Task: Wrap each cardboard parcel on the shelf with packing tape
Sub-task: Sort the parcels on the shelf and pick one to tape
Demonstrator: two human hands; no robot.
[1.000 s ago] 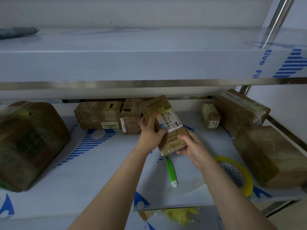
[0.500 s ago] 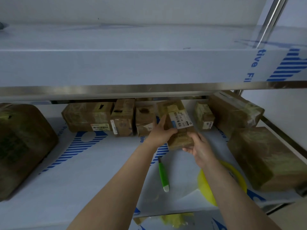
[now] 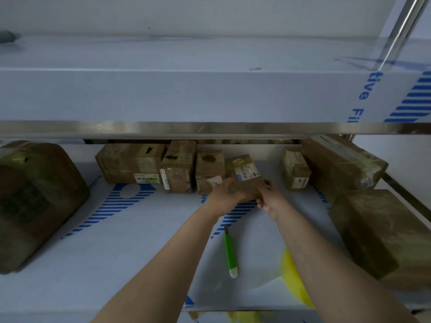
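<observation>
Small brown cardboard parcel with a white label (image 3: pixel 245 174), far back on the white shelf (image 3: pixel 116 252). Gripped at its near end, left hand (image 3: pixel 227 194) and right hand (image 3: pixel 270 200) curled round each side.

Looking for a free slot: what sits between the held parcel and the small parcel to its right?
Nothing; the head view shows bare shelf between held parcel and small parcel.

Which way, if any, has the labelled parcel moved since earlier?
Yes: the labelled parcel moved back, away from the green cutter, into the rear row beside the small parcel.
</observation>
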